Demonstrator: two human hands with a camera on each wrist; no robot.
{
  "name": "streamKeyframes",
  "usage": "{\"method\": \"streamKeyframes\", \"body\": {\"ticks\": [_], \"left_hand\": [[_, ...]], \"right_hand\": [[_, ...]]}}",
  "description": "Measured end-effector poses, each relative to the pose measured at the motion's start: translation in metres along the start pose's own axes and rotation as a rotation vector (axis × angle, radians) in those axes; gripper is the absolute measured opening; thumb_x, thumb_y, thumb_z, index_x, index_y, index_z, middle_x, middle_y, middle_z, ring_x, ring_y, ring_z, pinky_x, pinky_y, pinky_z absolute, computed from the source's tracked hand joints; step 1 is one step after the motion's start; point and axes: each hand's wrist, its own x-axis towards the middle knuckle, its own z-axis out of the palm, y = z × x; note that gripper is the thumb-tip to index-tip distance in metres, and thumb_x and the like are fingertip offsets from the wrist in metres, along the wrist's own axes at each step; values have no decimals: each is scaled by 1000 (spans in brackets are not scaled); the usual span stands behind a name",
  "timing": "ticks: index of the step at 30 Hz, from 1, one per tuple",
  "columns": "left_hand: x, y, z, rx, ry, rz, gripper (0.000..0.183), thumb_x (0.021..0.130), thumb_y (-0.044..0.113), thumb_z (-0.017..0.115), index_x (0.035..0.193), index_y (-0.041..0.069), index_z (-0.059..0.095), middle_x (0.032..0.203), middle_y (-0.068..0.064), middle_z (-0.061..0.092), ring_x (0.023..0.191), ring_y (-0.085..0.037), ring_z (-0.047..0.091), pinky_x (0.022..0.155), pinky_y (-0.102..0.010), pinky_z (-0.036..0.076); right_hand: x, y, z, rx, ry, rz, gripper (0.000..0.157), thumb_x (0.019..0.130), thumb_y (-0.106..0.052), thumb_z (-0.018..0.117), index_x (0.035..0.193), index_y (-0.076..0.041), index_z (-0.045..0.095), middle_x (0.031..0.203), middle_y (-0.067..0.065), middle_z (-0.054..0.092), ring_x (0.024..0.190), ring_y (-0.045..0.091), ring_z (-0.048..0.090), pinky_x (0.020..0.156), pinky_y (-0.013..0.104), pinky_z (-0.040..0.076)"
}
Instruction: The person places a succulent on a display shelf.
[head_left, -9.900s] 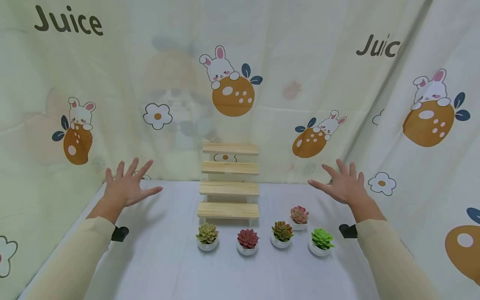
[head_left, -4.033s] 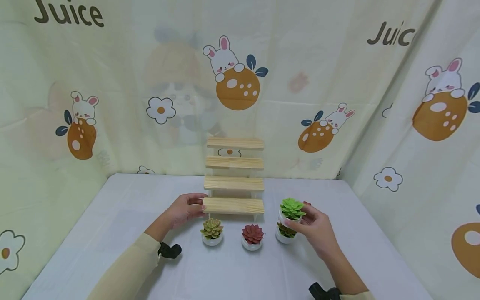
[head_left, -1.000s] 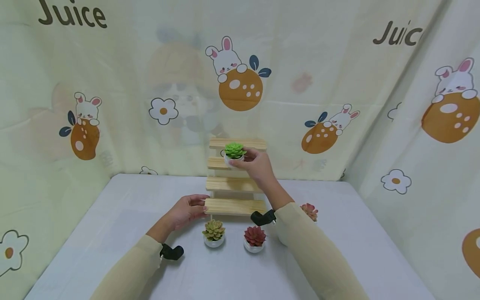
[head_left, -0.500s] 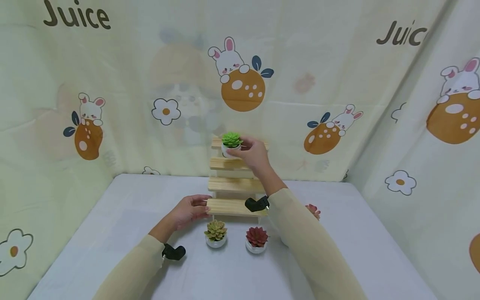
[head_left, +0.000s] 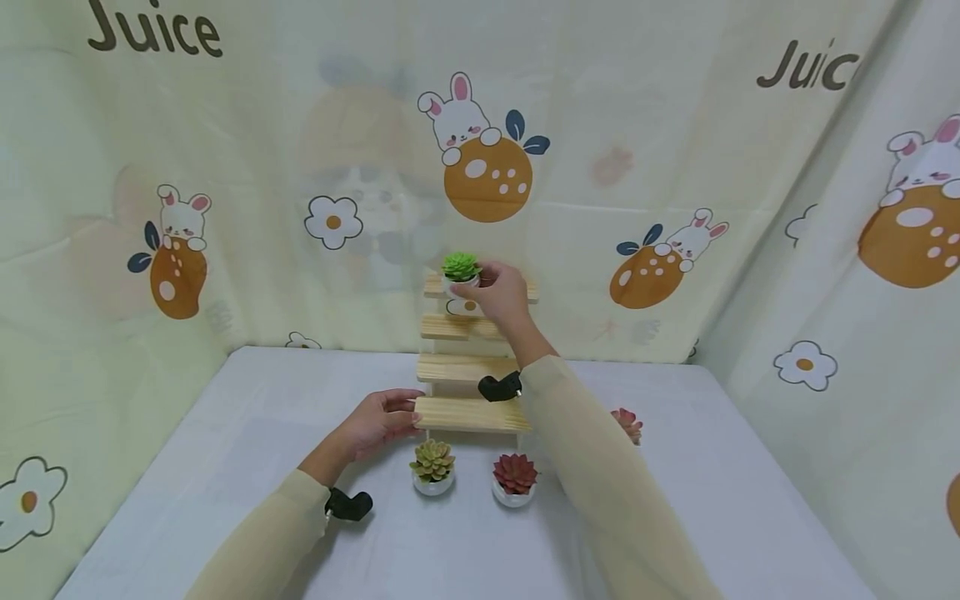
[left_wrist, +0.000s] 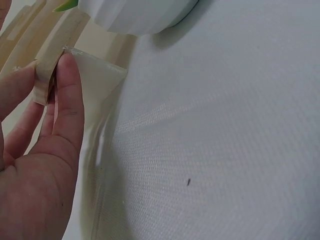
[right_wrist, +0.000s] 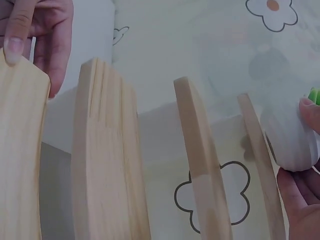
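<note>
My right hand point(head_left: 502, 293) pinches the white pot point(right_wrist: 290, 135) of a bright green succulent point(head_left: 461, 267) between thumb and fingers. The pot is at the left part of the top step of a four-step wooden display stand point(head_left: 472, 414); the right wrist view shows its base right at that board. My left hand point(head_left: 378, 425) grips the left end of the lowest step, thumb above and fingers underneath, as the left wrist view point(left_wrist: 47, 150) also shows. Just in front of the stand are a yellow-green potted succulent point(head_left: 432, 462) and a dark red one point(head_left: 514, 475).
A pink succulent point(head_left: 628, 423) shows partly past my right sleeve point(head_left: 600, 475), which hides another potted plant. The white-covered table point(head_left: 285, 392) ends at a printed curtain point(head_left: 360, 275) close behind the stand. A second curtain point(head_left: 802, 275) hangs along the right.
The right hand took the green succulent from the table's right side and raised it to the top step, lately moving slightly up and back. The left hand came to the lowest step and stays there.
</note>
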Motion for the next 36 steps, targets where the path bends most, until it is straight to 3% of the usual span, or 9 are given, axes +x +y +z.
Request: {"method": "streamKeyframes", "body": {"ticks": [7,14,20,26,32,36], "left_hand": [[1,0,-1,1,2,4,54,98,-4,63,149,-1,47,128,-18,58,106,-21,68,98,-39,61],[2,-2,-2,-1,-6,6,55,97,-3,64,149,-2,46,128,-18,59,104,-20,68,96,-38,62],[3,-2,-2,-5,-13,9,55,98,-4,63,150,-2,45,126,-17,59,105,-19,68,97,-39,62],[3,-2,-1,-15,-7,12,54,98,-5,62,149,-2,46,125,-16,58,104,-20,68,96,-38,62],[2,-3,-1,-14,-7,13,55,98,-4,62,149,-3,45,123,-15,58,103,-19,68,97,-38,62],[1,-2,-1,-7,-14,17,54,98,-4,62,149,-4,45,124,-16,59,104,-19,68,97,-37,62]], "right_hand": [[9,4,8,6,21,7,45,83,-29,87,121,-9,73,105,8,72,92,18,62,74,27,55],[15,7,13,14,59,0,44,84,-28,87,122,-11,74,112,8,74,98,20,66,82,32,58],[17,8,16,-8,97,-1,40,85,-28,86,117,-8,74,107,10,74,96,21,66,85,36,59],[12,3,18,-19,131,13,37,86,-28,85,114,-7,75,99,9,72,90,21,64,78,34,56],[8,2,19,-9,112,37,33,86,-29,85,107,-6,74,97,11,71,82,20,64,66,27,53],[7,3,16,14,88,51,35,86,-28,85,109,-5,73,107,12,73,92,20,66,71,28,57]]}}
